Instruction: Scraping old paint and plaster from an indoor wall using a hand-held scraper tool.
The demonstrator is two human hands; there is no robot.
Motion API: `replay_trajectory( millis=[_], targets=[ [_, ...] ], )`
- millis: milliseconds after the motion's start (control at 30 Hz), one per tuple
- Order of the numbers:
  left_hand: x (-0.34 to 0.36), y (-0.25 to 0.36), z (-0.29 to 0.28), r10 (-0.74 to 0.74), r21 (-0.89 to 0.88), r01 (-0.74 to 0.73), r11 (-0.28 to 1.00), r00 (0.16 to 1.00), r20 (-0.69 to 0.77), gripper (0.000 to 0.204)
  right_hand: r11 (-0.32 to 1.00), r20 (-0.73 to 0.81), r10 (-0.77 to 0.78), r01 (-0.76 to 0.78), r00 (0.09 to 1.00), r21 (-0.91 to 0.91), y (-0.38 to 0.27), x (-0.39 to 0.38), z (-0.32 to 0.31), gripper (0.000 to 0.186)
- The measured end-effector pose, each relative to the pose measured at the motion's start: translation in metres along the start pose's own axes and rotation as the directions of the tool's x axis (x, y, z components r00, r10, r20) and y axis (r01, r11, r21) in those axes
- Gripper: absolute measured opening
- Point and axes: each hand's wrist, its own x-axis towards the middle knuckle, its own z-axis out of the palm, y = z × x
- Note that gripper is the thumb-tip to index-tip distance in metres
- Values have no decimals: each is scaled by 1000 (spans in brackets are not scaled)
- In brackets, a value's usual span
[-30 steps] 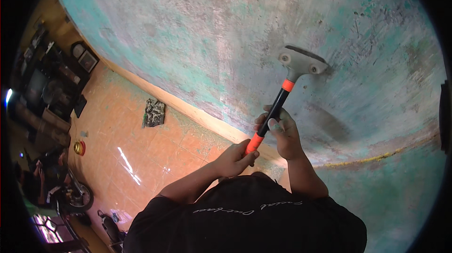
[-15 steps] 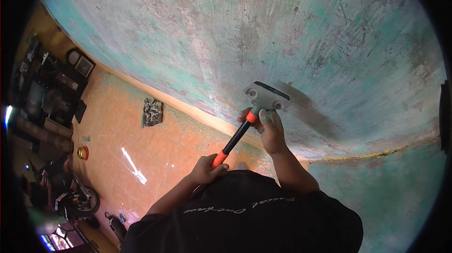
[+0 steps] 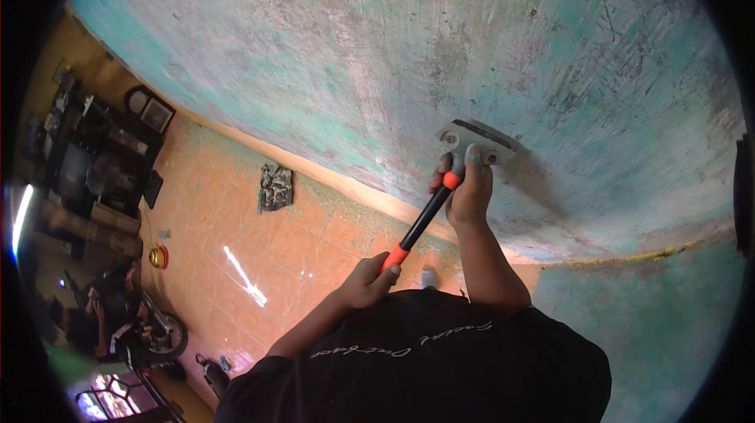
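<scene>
A long-handled scraper [image 3: 425,213] with a grey head, black shaft and orange bands slants across the middle of the view. My left hand [image 3: 366,281] is closed round the orange grip at its lower end. Up by the scraper's head, my right hand [image 3: 470,191] grips the neck, thumb lying over it. The head's blade is against or very close to the wall [image 3: 393,45], which has patchy, scuffed teal and grey paint, and a shadow falls to its right.
Orange floor tiles [image 3: 314,234] hold a camouflage bundle [image 3: 275,187] and a round gold-and-red object [image 3: 157,256]. At left are dark shelves [image 3: 79,163], a motorbike [image 3: 161,328] and another person [image 3: 86,313]. A pale baseboard [image 3: 338,189] follows the wall's foot; a green wall [image 3: 629,321] is at lower right.
The scraper's head first dropped down and left, then rose slightly rightward. My right hand has moved along the handle from mid-shaft to the head; my left stays on the end grip.
</scene>
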Motion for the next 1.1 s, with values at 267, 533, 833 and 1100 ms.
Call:
replay_trajectory(
  millis=[267,533,833,1100],
  targets=[
    [8,21,-8,87,24,-99,995,948,307,32,992,-214,-54,77,975,98,-12,-3,19,32],
    [19,22,-13,115,-11,-119,993,938,327,29,989,-326,-123,144,937,40,-24,-1,28,24],
    [21,22,-7,111,2,-117,993,948,298,26,990,-293,-125,139,948,25,-28,1,30,25],
    [16,27,-4,106,54,-127,990,952,286,25,993,-298,-94,111,950,40,-32,-1,30,26]
  ],
)
